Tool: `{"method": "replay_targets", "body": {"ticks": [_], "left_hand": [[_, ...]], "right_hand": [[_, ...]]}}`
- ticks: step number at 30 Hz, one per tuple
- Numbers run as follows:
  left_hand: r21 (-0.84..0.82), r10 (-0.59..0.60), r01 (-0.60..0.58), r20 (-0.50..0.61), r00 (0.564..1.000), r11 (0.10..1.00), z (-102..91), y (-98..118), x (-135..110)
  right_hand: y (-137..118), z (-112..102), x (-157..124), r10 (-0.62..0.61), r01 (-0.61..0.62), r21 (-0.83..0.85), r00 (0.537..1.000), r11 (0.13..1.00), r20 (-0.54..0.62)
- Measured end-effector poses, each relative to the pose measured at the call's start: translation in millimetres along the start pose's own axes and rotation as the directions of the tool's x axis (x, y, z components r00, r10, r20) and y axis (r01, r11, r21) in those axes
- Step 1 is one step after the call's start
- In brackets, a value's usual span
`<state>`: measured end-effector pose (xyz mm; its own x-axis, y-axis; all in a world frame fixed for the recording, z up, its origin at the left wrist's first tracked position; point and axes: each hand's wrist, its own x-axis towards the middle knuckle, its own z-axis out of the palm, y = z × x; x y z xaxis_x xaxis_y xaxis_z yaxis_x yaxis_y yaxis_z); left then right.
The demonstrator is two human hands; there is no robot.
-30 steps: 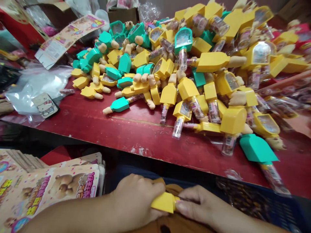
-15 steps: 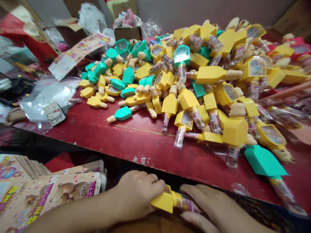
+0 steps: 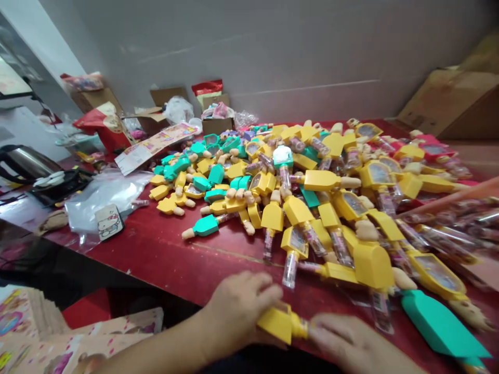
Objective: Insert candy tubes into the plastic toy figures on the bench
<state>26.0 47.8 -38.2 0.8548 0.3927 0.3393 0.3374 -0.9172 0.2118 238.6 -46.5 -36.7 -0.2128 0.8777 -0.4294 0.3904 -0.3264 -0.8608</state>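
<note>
Where the lower centre of the frame shows a yellow toy point(image 3: 275, 326) held tilted, above the table's near edge, the left hand point(image 3: 244, 306) is wrapped around its broad body, fingers curled over the top. Right hand point(image 3: 346, 337), to its right, narrow, drawn in around the toy's slim end; fingertips blurred, exact grip hard to read. Beyond, a red table point(image 3: 163, 267) crosses the frame. Heaped over centre and right: a pile of yellow and green toys point(image 3: 273, 215), many with clear tubes, some with beige, finger-like ends. One large green toy point(image 3: 438, 324) lies apart at lower right. Lower left, stacked printed cards point(image 3: 128, 322). Mid-left, a clear plastic bag point(image 3: 99, 192), with a cartoon-printed card point(image 3: 108, 222) overlapping its near edge. Far left, a metal kettle point(image 3: 33, 163). Upper right, a cardboard box point(image 3: 448, 104) against a grey wall point(image 3: 265, 47).
</note>
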Motion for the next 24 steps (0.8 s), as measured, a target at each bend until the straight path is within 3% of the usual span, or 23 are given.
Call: {"method": "replay_targets", "body": {"ticks": [2, 4, 6, 11, 15, 20, 24], "left_hand": [[0.118, -0.001, 0.036, -0.278, 0.961, 0.992, -3.8, -25.1, 17.2], [0.270, -0.026, 0.129, -0.354, 0.935, 0.954, -4.8, -52.9, 35.1], [0.380, -0.042, 0.147, -0.271, 0.962, 0.913, -1.9, -78.7, 54.0], [0.470, 0.064, -0.023, -0.072, 0.995, 0.883, 13.1, -116.5, 97.6], [0.472, 0.119, -0.113, 0.017, 0.993, 0.875, 14.6, -125.3, 114.4], [0.366, 0.264, -0.270, 0.067, 0.962, 0.891, 2.3, -144.0, 113.4], [0.261, 0.290, -0.284, 0.015, 0.957, 0.923, -7.8, -160.7, 110.3]], "right_hand": [[-16.5, -36.5, 6.2, -0.081, 0.058, -0.100, 0.965, 0.993, -0.248], [-33.7, -74.8, 17.8, -0.172, 0.100, -0.169, 0.852, 0.980, -0.495], [-49.7, -110.7, 33.9, -0.237, 0.133, -0.209, 0.746, 0.969, -0.622], [-62.1, -176.8, 58.5, -0.384, 0.238, -0.303, 0.641, 0.923, -0.664], [-19.8, -207.4, 26.3, -0.431, 0.067, -0.471, 0.531, 0.880, -0.730], [66.1, -226.4, -44.6, -0.331, -0.307, -0.553, 0.549, 0.774, -0.767], [104.5, -219.8, -68.4, -0.288, -0.453, -0.576, 0.558, 0.681, -0.778]]}}
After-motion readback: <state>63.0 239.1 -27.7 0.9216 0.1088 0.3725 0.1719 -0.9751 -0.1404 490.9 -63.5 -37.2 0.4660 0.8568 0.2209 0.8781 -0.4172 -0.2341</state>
